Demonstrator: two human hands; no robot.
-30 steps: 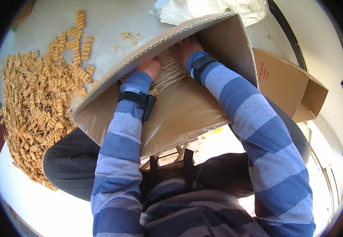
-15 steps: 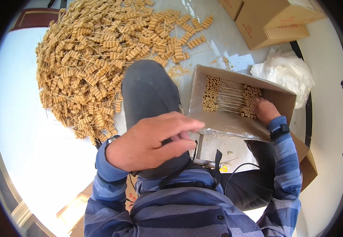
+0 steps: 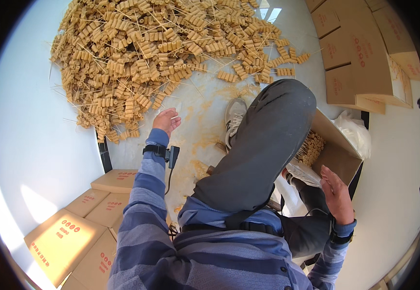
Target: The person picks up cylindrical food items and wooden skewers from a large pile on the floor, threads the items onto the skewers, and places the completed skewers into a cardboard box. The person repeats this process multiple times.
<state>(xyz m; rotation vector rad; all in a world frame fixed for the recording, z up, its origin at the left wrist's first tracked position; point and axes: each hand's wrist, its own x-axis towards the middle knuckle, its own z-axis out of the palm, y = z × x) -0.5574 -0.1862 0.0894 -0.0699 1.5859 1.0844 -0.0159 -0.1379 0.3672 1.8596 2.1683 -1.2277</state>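
Observation:
My left hand is open near the front edge of a big pile of skewers, its fingers a little bent and nothing visible in them. Each skewer is a thin pale stick carrying tan, ridged, tube-shaped pieces. On the right, my right hand is held up open and flat, fingers stretched, beside the near wall of an open cardboard box. Packed skewers show inside the box with their round ends up. My raised knee hides much of the box.
A crumpled white plastic bag lies behind the box. Cardboard cartons are stacked at the far right, and more cartons stand at the near left. My bent leg rises between pile and box. Tan crumbs dot the floor.
My left hand has gone from over my lap out to the pile's edge. My right hand has come out of the box toward me. My view and knee have shifted; the knee now covers part of the box.

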